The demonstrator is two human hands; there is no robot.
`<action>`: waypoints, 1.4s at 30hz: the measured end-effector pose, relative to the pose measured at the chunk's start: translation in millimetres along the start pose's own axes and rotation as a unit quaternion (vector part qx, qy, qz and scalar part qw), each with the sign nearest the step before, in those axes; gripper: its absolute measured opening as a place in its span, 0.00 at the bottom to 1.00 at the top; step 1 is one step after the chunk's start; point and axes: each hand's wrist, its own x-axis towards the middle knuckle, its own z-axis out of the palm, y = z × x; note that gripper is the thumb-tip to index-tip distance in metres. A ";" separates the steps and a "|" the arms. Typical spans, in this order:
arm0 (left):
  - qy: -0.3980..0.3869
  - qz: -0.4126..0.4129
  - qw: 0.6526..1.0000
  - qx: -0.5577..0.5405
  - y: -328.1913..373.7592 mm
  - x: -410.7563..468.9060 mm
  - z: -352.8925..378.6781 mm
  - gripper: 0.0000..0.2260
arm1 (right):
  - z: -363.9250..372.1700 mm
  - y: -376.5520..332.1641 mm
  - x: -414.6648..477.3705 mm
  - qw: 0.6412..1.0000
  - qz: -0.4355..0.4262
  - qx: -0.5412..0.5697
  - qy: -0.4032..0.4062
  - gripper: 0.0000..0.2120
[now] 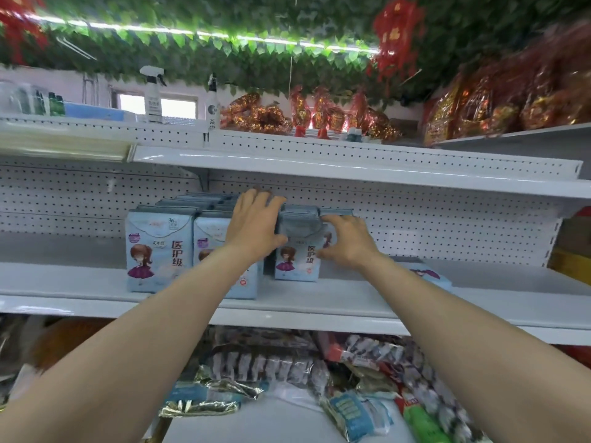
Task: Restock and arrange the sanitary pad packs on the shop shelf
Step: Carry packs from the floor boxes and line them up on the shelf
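Two pack rows [160, 251] stand left of centre; the left grip [256, 225], fingers flat, and the right grip [347, 239], pinching, set a third-row pack [295, 260], while a loose pack [428, 276] lies flat to its right, unplaced.

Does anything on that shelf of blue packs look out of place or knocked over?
Yes. One flat pack lies on its back on the shelf at the right, partly behind the right forearm, while the standing packs at the left are upright in rows. The right hand pinches another upright pack.
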 end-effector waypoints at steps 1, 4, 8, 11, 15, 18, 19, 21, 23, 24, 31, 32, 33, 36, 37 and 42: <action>-0.003 0.004 1.000 -0.004 12.1 2.3 3.2 0.36 | -6.9 10.8 -1.9 1.000 0.003 -0.008 0.001 0.40; -0.008 0.020 1.000 -0.006 47.6 10.7 12.9 0.35 | -28.9 44.0 -7.6 1.000 0.022 -0.018 0.001 0.41; -0.017 0.034 0.999 -0.023 92.3 24.0 32.3 0.34 | -55.2 90.5 -12.3 0.998 0.052 -0.025 0.010 0.40; -0.045 0.032 0.997 -0.047 125.1 32.2 52.3 0.33 | -67.9 127.8 -15.3 0.996 0.082 -0.024 0.017 0.38; -0.092 0.013 0.993 -0.070 166.7 40.6 80.8 0.30 | -77.6 175.3 -19.8 0.992 0.121 -0.014 0.021 0.34; -0.160 -0.009 0.985 -0.065 189.7 44.3 101.1 0.30 | -75.9 205.2 -22.6 0.988 0.153 0.000 -0.010 0.33; -0.184 -0.020 0.981 -0.064 195.9 44.4 106.4 0.31 | -73.6 214.4 -22.3 0.986 0.164 0.012 -0.022 0.33; -0.230 -0.046 0.969 -0.073 206.2 44.4 116.4 0.32 | -70.0 228.3 -21.7 0.981 0.181 0.042 -0.046 0.32; -0.270 -0.076 0.956 -0.092 213.5 43.8 125.4 0.33 | -64.9 238.5 -20.4 0.975 0.195 0.083 -0.071 0.33; -0.284 -0.091 0.949 -0.101 215.6 44.1 130.2 0.34 | -61.9 242.7 -19.7 0.970 0.203 0.109 -0.080 0.33; -0.320 -0.155 0.908 -0.222 226.2 46.8 138.8 0.31 | -47.3 248.8 -14.2 0.897 0.246 0.352 -0.102 0.37; -0.316 -0.159 0.905 -0.236 225.8 46.1 137.5 0.30 | -48.3 248.8 -14.2 0.895 0.243 0.361 -0.097 0.40; -0.307 -0.160 0.904 -0.252 225.1 44.4 135.8 0.28 | -49.5 249.5 -13.8 0.895 0.237 0.367 -0.096 0.41; -0.259 -0.162 0.891 -0.337 221.5 40.1 136.5 0.19 | -58.4 251.3 -15.1 0.884 0.208 0.408 -0.092 0.29; -0.243 -0.159 0.884 -0.367 221.0 38.6 137.7 0.16 | -61.3 252.0 -15.3 0.878 0.204 0.423 -0.093 0.25; -0.185 -0.157 0.861 -0.447 224.1 33.5 139.6 0.14 | -67.6 255.4 -15.5 0.873 0.167 0.444 -0.115 0.13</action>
